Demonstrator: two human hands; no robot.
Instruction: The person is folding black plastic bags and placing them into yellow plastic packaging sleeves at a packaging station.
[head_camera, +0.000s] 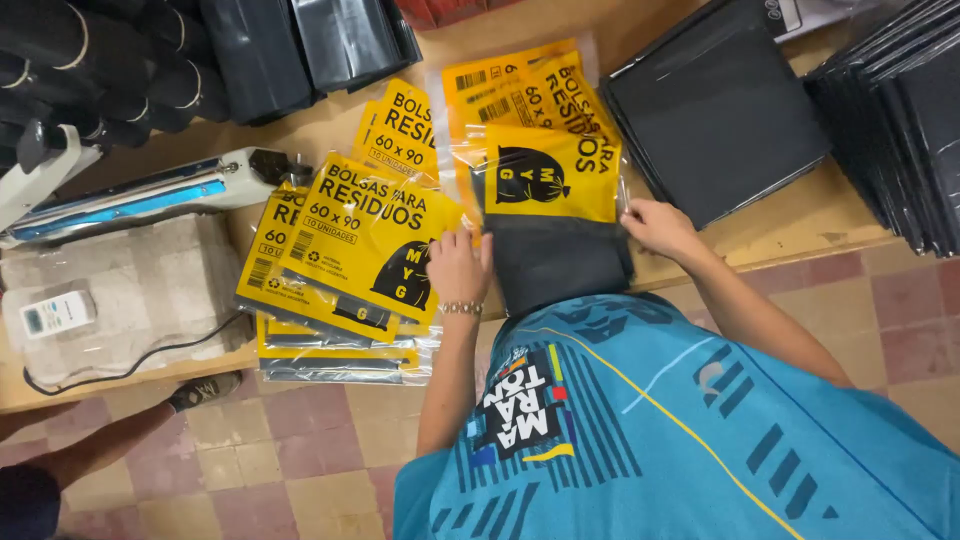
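In front of me on the wooden table lies a clear packet with a yellow label (548, 170). A folded dark grey bag stack (555, 262) sticks out of its near end, over the table edge. My left hand (458, 265), with a bracelet at the wrist, grips the left edge of the packet and the dark stack. At the right edge, my right hand (658, 228) pinches the packet where the yellow label ends.
A pile of similar yellow-labelled packets (340, 250) lies to the left. Beyond it are a heat sealer (150, 190), a white remote (58, 312) on a grey cloth, and rolled black bags (110, 70). Flat stacks of black bags (720, 110) sit at right. Another person's foot (205, 390) stands on the tiled floor.
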